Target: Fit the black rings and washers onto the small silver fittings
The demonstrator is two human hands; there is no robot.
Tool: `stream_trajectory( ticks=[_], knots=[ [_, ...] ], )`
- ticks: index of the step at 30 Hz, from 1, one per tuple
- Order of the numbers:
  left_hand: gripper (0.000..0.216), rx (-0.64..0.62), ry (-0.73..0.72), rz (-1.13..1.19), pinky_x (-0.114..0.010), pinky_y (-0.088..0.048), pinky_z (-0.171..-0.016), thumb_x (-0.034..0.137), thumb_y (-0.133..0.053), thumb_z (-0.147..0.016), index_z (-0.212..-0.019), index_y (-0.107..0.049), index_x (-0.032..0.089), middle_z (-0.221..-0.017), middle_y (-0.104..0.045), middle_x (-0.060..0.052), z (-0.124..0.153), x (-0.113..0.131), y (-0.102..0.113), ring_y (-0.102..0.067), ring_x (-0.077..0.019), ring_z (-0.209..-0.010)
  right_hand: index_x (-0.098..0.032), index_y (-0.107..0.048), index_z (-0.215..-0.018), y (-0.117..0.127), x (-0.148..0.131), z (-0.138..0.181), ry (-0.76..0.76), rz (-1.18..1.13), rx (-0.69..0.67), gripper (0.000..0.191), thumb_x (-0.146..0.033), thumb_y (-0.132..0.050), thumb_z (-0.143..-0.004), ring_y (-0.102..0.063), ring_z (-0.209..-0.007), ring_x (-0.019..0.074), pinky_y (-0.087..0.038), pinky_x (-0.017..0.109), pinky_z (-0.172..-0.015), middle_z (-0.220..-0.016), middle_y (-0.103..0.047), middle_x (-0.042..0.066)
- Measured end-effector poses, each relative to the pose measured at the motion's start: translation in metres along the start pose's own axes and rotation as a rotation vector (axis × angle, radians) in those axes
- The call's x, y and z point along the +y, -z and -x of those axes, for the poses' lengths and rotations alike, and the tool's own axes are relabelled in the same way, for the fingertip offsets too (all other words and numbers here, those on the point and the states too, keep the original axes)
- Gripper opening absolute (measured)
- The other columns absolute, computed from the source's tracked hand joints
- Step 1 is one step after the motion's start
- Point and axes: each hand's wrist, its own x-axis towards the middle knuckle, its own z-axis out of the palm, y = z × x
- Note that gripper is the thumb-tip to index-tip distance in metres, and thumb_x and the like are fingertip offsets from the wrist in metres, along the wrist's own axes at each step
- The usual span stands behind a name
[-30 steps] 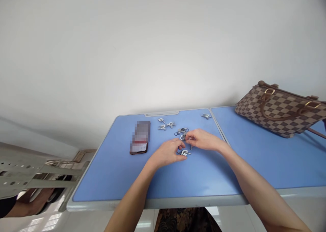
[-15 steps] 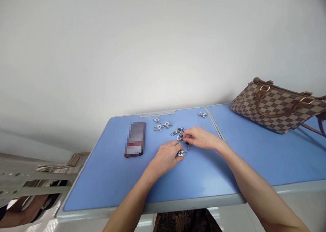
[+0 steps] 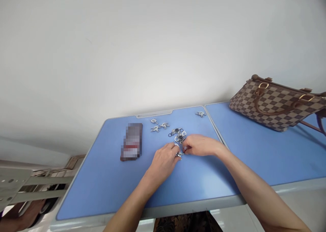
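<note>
1. A plain white wall (image 3: 163, 49) fills the upper part of the frame.
2. A blue-topped table (image 3: 142, 211) with a grey rim stands against it, lower center.
3. A second blue table (image 3: 267, 157) adjoins it at right.
4. A perforated pale metal rack (image 3: 15, 188) sits at lower left.
5. A glossy pale floor (image 3: 287, 215) shows at lower right, reflecting bright light.

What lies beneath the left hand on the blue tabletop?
Blue tabletop surrounds the left hand, and a small silver metal clasp shows at its fingertips. Anything directly under the palm is covered.
</note>
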Motion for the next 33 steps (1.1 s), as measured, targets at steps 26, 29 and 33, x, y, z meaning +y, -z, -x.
stream_trajectory(
  ticks=[26,29,33],
  knots=[
    [0.009,-0.053,0.113,0.027,-0.028,-0.039,-0.062,0.016,-0.050,-0.089,-0.090,-0.057,0.020,-0.096,-0.059,-0.002,0.000,0.001,0.003,-0.059,-0.0173,-0.072,-0.019,-0.062,-0.075,0.004,0.000,0.002,-0.046,0.027,0.103,0.011,-0.017,-0.051,-0.078,-0.050,-0.060,0.0128,-0.026,0.024,-0.052,-0.069,-0.063,0.002],
    [0.010,-0.067,0.071,0.042,-0.028,-0.041,-0.065,0.014,-0.048,-0.089,-0.089,-0.056,0.019,-0.095,-0.058,-0.003,0.001,0.004,0.003,-0.058,-0.0168,-0.072,-0.019,-0.061,-0.074,0.010,0.003,0.006,-0.105,0.035,0.150,0.011,-0.019,-0.051,-0.080,-0.049,-0.060,0.0126,-0.025,0.024,-0.053,-0.068,-0.061,0.001],
    [0.013,-0.056,-0.038,-0.008,-0.029,-0.043,-0.067,0.011,-0.044,-0.090,-0.089,-0.055,0.018,-0.095,-0.057,-0.004,0.002,0.007,-0.002,-0.058,-0.0177,-0.077,-0.019,-0.057,-0.071,0.014,0.004,0.009,-0.135,0.063,0.208,0.014,-0.021,-0.049,-0.082,-0.044,-0.056,0.0114,-0.023,0.025,-0.052,-0.064,-0.058,0.000]
  ],
)
